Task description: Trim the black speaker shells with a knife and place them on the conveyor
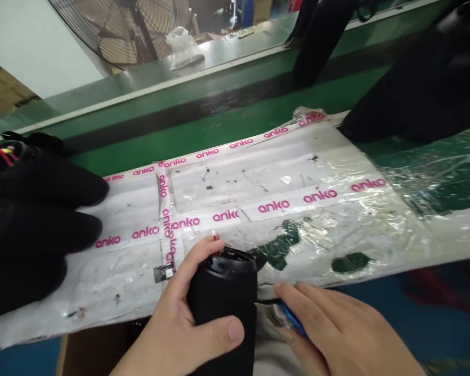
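Observation:
My left hand [180, 324] is wrapped round a black fabric-covered cylinder [223, 292], a speaker body with its open end facing away from me; the thumb lies across its near side and the fingers curl over the far side. A small red-and-white wire tip shows at my fingertips. My right hand [337, 329] sits just right of the cylinder, fingers curled over a small blue object [292, 317] that I cannot make out. Both hands are at the near edge of a white work mat [258, 183] covered in clear film and pink "anko" tape.
Several black cylinders [35, 209] lie stacked at the left on the mat. A green conveyor belt [219, 125] runs behind it. Black items [423, 89] sit at the right back. A large fan [121, 26] and a plastic bag [184, 47] stand beyond the belt.

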The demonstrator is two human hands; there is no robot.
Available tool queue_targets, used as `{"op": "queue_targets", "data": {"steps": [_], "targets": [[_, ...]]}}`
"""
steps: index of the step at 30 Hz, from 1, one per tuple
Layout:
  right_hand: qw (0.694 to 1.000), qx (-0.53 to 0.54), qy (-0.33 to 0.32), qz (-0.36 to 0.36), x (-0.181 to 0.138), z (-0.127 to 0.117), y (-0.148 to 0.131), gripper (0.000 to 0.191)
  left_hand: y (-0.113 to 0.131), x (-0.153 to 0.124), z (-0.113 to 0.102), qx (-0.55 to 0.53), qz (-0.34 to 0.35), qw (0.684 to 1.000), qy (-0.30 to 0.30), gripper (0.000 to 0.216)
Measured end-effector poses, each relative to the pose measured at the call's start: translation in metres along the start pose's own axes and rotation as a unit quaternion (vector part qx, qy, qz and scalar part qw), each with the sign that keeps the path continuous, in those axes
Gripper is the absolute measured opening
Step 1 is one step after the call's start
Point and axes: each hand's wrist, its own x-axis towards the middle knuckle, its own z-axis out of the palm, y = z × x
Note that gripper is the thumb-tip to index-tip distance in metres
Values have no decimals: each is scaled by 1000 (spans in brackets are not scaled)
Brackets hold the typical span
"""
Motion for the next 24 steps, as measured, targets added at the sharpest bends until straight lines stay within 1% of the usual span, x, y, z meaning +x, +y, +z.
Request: {"op": "queue_targets", "data": {"steps": [3,6,10,14,16,24], "targets": [[994,-105,-17,-36,1,-13,11,21,-5,8,13,8,38,998,-48,76],[989,-133,-50,-35,-2,-16,16,24,-8,13,23,22,50,996,-72,72],[989,-127,-70,-25,-3,-16,16,27,-9,11,28,1,44,997,-62,71],[990,-114,-74,-24,-1,-15,15,27,-7,8,29,-25,-7,998,-58,71],[990,-112,-77,-25,0,-16,16,28,-7,9,29,-38,-21,997,-63,72],[989,-107,-102,-25,-3,-18,18,35,0,14,27,-37,-13,996,-78,71]]}}
